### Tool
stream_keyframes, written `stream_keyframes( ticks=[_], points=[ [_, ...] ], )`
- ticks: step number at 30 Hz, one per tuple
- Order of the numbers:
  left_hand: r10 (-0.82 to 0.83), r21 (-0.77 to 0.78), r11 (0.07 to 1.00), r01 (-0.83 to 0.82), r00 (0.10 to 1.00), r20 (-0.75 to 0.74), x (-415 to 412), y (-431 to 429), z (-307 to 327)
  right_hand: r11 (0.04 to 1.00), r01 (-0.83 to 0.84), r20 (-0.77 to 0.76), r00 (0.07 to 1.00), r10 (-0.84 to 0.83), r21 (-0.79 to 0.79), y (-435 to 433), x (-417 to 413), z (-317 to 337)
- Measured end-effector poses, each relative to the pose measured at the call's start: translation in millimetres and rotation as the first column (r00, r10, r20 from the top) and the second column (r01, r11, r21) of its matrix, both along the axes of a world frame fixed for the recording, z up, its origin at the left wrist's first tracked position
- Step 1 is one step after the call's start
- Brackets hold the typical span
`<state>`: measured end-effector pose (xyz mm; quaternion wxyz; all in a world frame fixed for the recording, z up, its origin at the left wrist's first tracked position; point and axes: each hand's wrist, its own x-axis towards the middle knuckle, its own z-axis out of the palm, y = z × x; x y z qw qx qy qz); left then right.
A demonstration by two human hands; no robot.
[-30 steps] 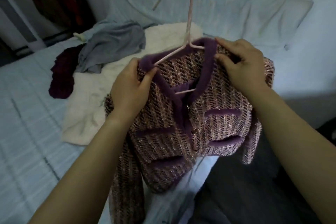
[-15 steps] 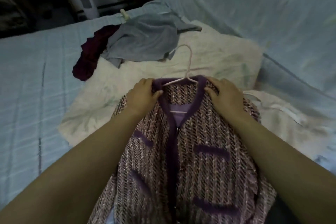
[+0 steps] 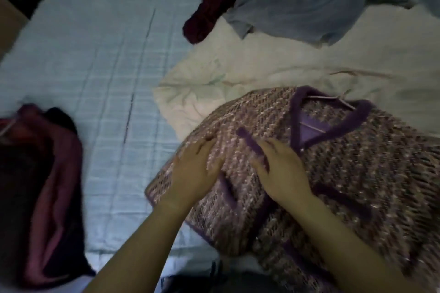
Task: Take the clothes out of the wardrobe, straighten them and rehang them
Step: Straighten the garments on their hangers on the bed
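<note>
Pale blue quilted bedding [image 3: 95, 66] covers the bed, which fills most of the view in dim light. On its right half lies a cropped tweed jacket [image 3: 352, 173], front side up and spread flat, its lower edge toward the person and its neckline pointing away. The weave is a flecked mix of pink, mauve and dark thread in slanting rows, edged with fuzzy purple trim around the V neckline and down the front opening, and with short purple bands marking the pockets. A thin pink hanger [image 3: 345, 103] sits inside the neckline, its shoulders tucked under the collar trim; its hook is too blurred to follow.

Both hands lie on the jacket's left front panel, gripping nothing. The left hand [image 3: 192, 173] rests palm down near the side hem with fingers straight, and the right hand [image 3: 283, 173] presses flat just beside it, fingertips touching a pocket band.

The jacket's upper part overlaps a cream blanket [image 3: 262, 66]. Beyond that sit a crumpled grey-blue garment [image 3: 297, 7] and a dark red garment [image 3: 204, 19], touching each other. A pink garment [image 3: 54, 185] lies at the left edge.
</note>
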<state>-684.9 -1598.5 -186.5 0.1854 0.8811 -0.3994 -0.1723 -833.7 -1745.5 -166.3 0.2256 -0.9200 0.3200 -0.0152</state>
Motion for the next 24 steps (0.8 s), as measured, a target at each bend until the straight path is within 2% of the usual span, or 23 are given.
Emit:
stream_keyframes(
  ticks=[4, 10, 14, 19, 24],
  points=[
    [0.181, 0.048, 0.983, -0.178, 0.982, -0.054, 13.7, 106.1, 3.9, 0.983, -0.146, -0.077, 0.985, 0.155, 0.111, 85.1, 43.7, -13.8],
    [0.395, 0.046, 0.918, -0.394, 0.919, -0.012, 52.3, 267.5, 4.5, 0.929, -0.362, -0.055, 0.929, 0.367, 0.077, 227.2, 123.2, -17.5],
    [0.439, -0.061, 0.897, -0.438, 0.898, 0.016, 96.9, 373.4, 9.0, 0.896, -0.439, 0.014, 0.899, 0.439, 0.066, 327.1, 180.0, -17.1],
    [0.484, -0.048, 0.875, -0.482, 0.867, 0.122, 166.1, 498.0, 22.3, 0.841, -0.528, 0.120, 0.848, 0.516, 0.115, 450.7, 263.2, -6.5],
    [0.478, -0.018, 0.876, -0.482, 0.862, 0.170, 235.2, 575.9, 24.4, 0.810, -0.575, 0.163, 0.815, 0.556, 0.112, 523.4, 336.9, -4.2]
  ],
)
